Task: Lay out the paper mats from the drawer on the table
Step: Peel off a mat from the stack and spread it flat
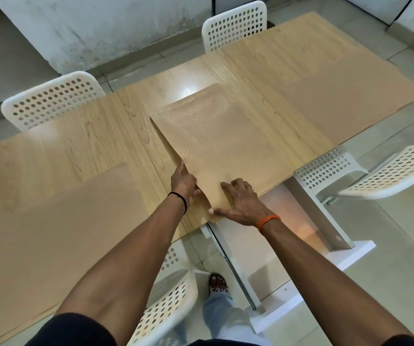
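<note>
Head view, only one available. Wood-grain table [263, 71] runs diagonally from lower left to upper right. Three paper mats visible: one flat at lower left [63, 221], one flat at upper right [345, 106], one at frame centre [215, 143], which is the one being worked.

Centre mat sits askew to the table edge; its near corner reaches the front edge, just over it. Perforated texture shows through on its far half.

Left hand [183, 182]: fingers extended along the mat's left edge, thumb tucked under or against the paper near the lifted corner. Looks like a light pinch on the edge, not certain. Right hand [240, 201]: palm down on the near part of the mat, fingers spread, thumb out along the near edge, pressing rather than gripping.

White perforated chairs [51, 98] around the table. Drawer not identifiable.

Step, my read: positioning the third mat. Next move needs a rotation to square it with the table edge, a slide away from the edge, then flattening the left corner.
</note>
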